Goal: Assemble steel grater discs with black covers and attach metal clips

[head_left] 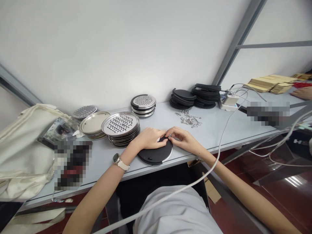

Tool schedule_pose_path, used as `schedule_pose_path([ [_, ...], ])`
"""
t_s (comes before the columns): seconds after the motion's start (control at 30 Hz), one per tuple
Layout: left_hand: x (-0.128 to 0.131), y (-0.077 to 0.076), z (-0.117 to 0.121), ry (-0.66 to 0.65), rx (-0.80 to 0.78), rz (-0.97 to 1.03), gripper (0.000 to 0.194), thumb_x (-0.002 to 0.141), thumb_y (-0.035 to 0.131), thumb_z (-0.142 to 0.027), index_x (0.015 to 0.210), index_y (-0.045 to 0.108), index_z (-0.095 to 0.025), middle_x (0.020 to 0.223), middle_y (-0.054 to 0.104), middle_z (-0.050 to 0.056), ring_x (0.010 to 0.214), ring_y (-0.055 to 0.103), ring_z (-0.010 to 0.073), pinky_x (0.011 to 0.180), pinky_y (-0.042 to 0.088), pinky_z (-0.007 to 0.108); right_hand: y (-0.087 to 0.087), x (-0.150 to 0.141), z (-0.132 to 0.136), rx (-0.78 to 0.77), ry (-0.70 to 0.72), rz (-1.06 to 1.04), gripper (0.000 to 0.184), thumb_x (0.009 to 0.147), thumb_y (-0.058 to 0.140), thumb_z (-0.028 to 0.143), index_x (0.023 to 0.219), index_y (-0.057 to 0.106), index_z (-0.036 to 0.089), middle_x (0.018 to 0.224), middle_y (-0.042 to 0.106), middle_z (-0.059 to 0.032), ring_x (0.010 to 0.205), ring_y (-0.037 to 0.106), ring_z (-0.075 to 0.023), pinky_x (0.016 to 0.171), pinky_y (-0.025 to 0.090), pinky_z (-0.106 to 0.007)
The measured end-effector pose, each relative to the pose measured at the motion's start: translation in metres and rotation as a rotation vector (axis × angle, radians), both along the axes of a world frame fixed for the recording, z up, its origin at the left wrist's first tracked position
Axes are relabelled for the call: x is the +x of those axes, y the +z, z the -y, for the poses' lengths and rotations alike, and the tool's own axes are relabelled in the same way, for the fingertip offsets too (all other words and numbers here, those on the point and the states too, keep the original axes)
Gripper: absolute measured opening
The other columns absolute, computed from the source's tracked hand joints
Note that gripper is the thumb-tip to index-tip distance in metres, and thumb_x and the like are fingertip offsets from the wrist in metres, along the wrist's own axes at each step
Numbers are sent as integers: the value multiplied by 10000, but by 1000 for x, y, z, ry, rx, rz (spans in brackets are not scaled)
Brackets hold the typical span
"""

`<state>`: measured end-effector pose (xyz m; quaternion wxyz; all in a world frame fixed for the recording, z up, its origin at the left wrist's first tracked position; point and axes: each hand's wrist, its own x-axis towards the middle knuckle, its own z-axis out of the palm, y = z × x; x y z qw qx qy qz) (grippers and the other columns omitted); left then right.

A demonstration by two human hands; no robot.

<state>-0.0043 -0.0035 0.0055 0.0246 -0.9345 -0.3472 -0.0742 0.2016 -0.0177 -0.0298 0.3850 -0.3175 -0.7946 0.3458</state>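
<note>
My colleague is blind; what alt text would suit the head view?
A person's left hand and right hand meet at the far edge of a partly silver-edged round black disc on a pale grey table. Beyond stand stacks of round silver metal graters and, farther right, round black pieces with small silver metal clips scattered in front.

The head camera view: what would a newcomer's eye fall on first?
Probably the stack topped by a round silver metal grater, left of centre. Next, centre front, the left hand and right hand at a flat, round black disc. Behind the right hand, small silver metal clips lie scattered on the pale table.
</note>
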Motion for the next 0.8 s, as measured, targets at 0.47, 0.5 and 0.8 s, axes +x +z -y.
schedule_pose_path([
  [0.47,-1,-2,-1,-18,33,0,254,913,424,-418,912,567,-208,771,683,5,652,626,175,541,308,275,-1,0,0,-7,-1,-13,133,864,536,196,957,631,203,957,640,-49,782,557,-158,744,455,-301],
  [0.5,-1,-2,-1,-17,31,-1,254,913,423,-418,911,566,-208,767,681,4,651,626,175,543,310,274,-1,0,-1,-11,-9,-12,134,867,535,205,958,633,205,943,645,-47,783,562,-161,746,457,-304],
  [0.8,0,0,0,1,13,0,254,915,418,-404,919,567,-198,795,689,20,671,637,175,557,331,271,-4,0,-2,-56,-46,-60,166,879,562,311,989,632,207,933,650,-53,776,567,-167,756,478,-331],
])
